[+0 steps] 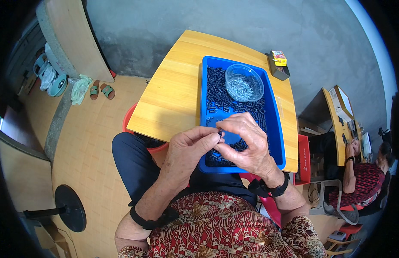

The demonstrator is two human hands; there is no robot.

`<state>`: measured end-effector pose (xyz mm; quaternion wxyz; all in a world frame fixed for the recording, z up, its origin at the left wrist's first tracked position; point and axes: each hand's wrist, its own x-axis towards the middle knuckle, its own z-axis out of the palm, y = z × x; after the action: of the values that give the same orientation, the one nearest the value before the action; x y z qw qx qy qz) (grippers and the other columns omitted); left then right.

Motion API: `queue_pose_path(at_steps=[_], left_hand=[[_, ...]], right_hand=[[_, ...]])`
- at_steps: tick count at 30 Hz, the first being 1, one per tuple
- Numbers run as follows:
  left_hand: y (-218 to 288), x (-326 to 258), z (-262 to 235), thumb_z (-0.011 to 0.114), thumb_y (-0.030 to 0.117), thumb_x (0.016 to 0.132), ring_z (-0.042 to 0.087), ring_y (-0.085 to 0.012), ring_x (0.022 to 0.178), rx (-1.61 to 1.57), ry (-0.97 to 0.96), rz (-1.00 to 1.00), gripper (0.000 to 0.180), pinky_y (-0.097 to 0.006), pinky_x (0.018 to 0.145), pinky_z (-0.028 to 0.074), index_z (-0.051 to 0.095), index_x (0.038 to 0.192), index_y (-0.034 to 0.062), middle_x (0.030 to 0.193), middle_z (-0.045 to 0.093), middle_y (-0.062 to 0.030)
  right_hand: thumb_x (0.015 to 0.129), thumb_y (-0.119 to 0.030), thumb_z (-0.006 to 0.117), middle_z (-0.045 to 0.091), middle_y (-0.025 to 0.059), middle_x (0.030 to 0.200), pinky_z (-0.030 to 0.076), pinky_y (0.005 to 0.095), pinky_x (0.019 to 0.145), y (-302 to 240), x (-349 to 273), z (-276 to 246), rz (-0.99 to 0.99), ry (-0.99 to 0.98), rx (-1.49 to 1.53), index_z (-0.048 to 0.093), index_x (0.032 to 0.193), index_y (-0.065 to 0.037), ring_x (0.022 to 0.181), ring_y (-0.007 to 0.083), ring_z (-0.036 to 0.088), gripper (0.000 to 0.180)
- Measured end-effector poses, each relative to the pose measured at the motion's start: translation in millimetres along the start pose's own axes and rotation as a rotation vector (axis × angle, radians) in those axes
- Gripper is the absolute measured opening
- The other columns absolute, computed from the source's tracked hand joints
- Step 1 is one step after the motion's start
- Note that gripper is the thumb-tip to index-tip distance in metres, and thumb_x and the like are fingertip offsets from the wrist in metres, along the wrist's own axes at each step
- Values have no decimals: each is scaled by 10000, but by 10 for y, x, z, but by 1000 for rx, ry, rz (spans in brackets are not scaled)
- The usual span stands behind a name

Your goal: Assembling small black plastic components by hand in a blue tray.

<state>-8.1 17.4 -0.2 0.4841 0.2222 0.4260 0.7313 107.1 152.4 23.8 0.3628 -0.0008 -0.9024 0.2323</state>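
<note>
Over the near part of the blue tray [277, 112], my two hands meet fingertip to fingertip. Thumb and forefinger of my left hand [191, 148] pinch a small black plastic part [220, 133]. My right hand [250, 139] is closed too, its thumb and forefinger at the same part; whether a tiny screw sits between them is hidden. Many similar black parts [216, 84] lie in the tray around a bare blue patch. A round clear plastic tub [244, 82] with small silvery screws [241, 89] rests on the parts at the tray's far end.
The tray sits on a yellow wooden table [173, 86]. A dark box [278, 69] holding a yellow packet stands at its far right corner. Red bins [303, 159] flank the table. Another person [358, 180] works at a second table on the right. Slippers [107, 91] lie on the left floor.
</note>
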Motion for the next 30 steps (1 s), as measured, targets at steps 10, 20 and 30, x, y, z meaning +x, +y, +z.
queue_pose_path(at_steps=[10, 20, 30], left_hand=[[-27, 7, -20, 658, 125, 905, 612, -92, 885, 21, 2, 21, 173, -235, 818, 478, 680, 1017, -5, 947, 681, -47], [-90, 25, -41, 642, 58, 897, 618, -122, 886, 47, -1, 48, 114, -266, 836, 480, 683, 977, -12, 936, 681, -68], [106, -9, -15, 651, 179, 927, 575, -45, 834, 78, -1, -102, 205, -207, 753, 466, 692, 1023, 2, 909, 665, 8]], right_hand=[[665, -103, 817, 661, 73, 909, 462, 369, 742, -64, 46, -33, -37, -6, -85, 654, 981, -44, 857, 254, 619, 360], [650, -85, 814, 644, 72, 846, 463, 359, 701, -19, 29, 9, -124, -4, -135, 647, 913, -53, 810, 249, 624, 313], [644, -98, 842, 673, 93, 905, 493, 358, 729, 64, -25, 2, -45, 19, -13, 657, 966, -31, 831, 256, 635, 377]])
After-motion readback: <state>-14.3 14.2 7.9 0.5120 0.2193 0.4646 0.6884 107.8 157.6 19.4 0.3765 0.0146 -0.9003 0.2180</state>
